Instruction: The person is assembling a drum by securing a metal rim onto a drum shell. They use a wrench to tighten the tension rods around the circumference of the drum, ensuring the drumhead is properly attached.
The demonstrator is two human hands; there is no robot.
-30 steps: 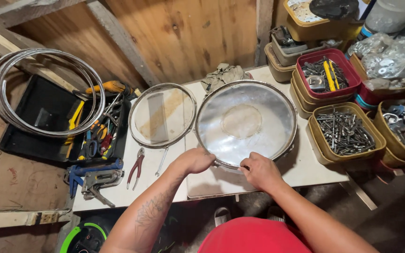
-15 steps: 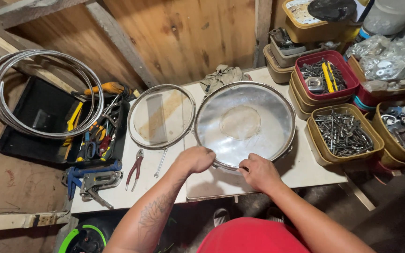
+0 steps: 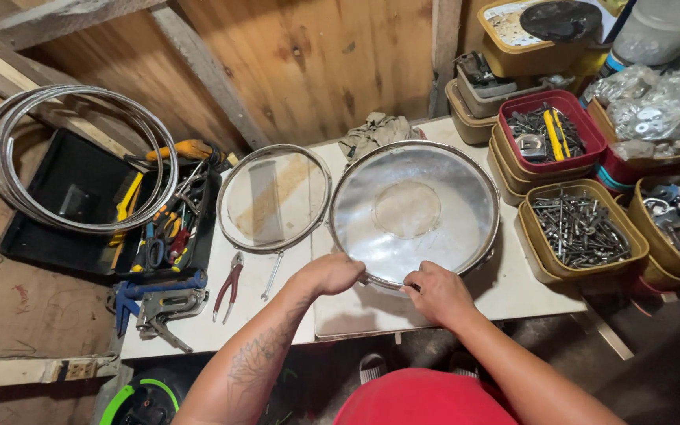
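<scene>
The left hand [image 3: 330, 274] and right hand [image 3: 437, 292] both curl closed on the near rim of the drum [image 3: 413, 211], which sits at the table's [image 3: 277, 315] front edge, steadied; a loose hoop [image 3: 274, 197] lies just beside it

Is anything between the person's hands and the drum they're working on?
Nothing visible. Both the left hand and the right hand already rest on the near rim of the drum, with no tool or part between. The pliers and the clear drumhead lie to the left, apart from the hands.
</scene>
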